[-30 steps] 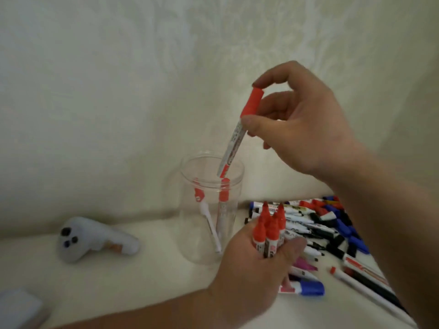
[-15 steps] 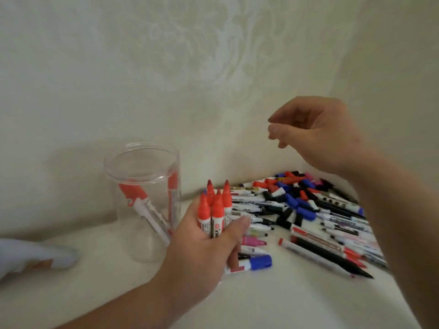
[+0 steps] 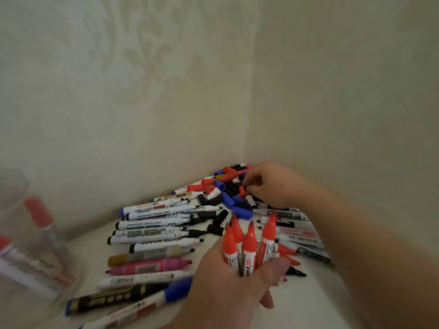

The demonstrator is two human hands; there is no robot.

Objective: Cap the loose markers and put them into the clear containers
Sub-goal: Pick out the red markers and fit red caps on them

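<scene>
The left hand (image 3: 228, 298) gripped a bundle of red-capped markers (image 3: 249, 243), thumb across the front of the barrels and fingers curled round them. The caps pointed up and stood clear above the fist, fanned slightly apart. This bundle was well to the right of the clear container (image 3: 10, 186), which sat blurred at the picture's left edge. Inside the container leaned a few markers (image 3: 39, 211) with red caps, tilted against its wall.

Between the container and the bundle lay a row of loose markers (image 3: 154, 231) on the white table (image 3: 308, 305). Most were white-barrelled with bare black tips pointing away from the container. A pink marker (image 3: 152, 265) lay on the nearer side of the row.

The right hand (image 3: 273, 186) was farther from the container than the bundle, and beyond it toward the wall corner. It was palm down over a heap of loose caps (image 3: 228, 198) in red, blue and black. Its fingertips (image 3: 247, 182) curled down among the caps and touched them. Whether they pinched one could not be told. The heap lay just past the raised red caps of the bundle, apart from the left hand.
</scene>
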